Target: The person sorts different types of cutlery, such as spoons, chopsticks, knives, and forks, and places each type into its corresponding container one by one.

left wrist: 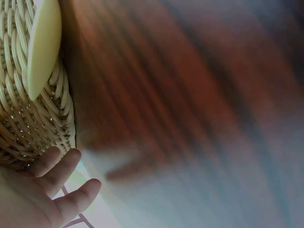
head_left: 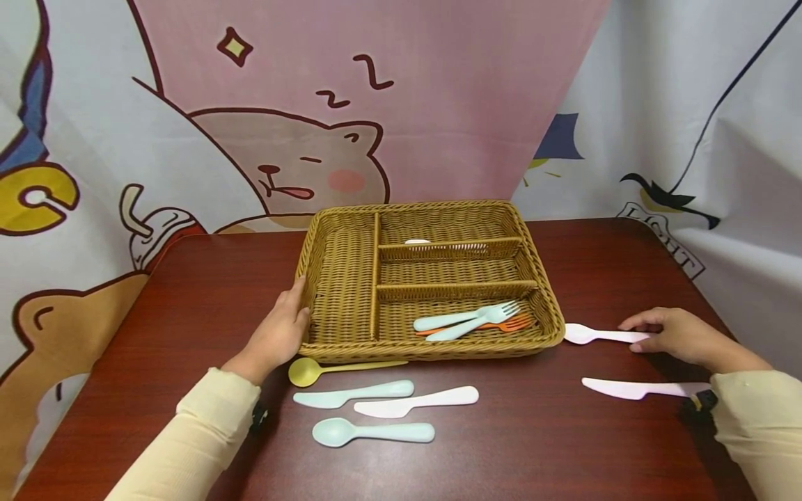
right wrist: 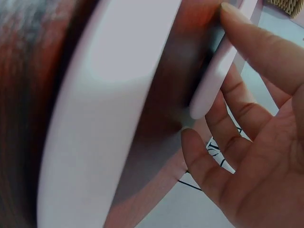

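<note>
My left hand (head_left: 280, 327) rests against the left side of the wicker basket (head_left: 431, 352), its fingers fairly straight along the wall. Over at the right, the thumb and fingers of my right hand (head_left: 679, 337) pinch the handle of a pale pink spoon (head_left: 579, 334), whose bowl points at the basket's front right corner. Close up in the right wrist view, the spoon handle (right wrist: 216, 83) passes between thumb and fingers. A pale pink knife (head_left: 626, 388) lies nearer me, below that hand. Beside my left hand is a yellow spoon (head_left: 305, 372) along the basket's front.
In the basket's front right compartment lie mint forks (head_left: 473, 325) and an orange fork (head_left: 516, 323). A white piece (head_left: 417, 241) shows in the back compartment. Before the basket are a mint knife (head_left: 354, 394), a white knife (head_left: 416, 402) and a mint spoon (head_left: 372, 432).
</note>
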{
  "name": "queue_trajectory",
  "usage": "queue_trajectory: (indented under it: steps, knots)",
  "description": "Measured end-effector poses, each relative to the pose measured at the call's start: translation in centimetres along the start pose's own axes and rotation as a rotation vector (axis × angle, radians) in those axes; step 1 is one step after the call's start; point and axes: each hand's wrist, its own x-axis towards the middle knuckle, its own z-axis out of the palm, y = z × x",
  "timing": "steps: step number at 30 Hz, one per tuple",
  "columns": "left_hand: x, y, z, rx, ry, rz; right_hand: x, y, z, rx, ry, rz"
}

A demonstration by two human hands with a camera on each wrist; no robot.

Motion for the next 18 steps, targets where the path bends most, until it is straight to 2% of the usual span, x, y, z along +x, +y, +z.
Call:
queue_trajectory:
  steps: [9, 18]
  knots:
    - [0.04, 0.18, -0.14, -0.002, -0.004, 0.005, -0.07, -0.44, -0.20, -0.010, 0.001, 0.024]
    - [-0.03, 0.13, 0.00, 0.001, 0.011, 0.009, -0.22, -0.44, -0.06, -0.036, 0.025, 0.005]
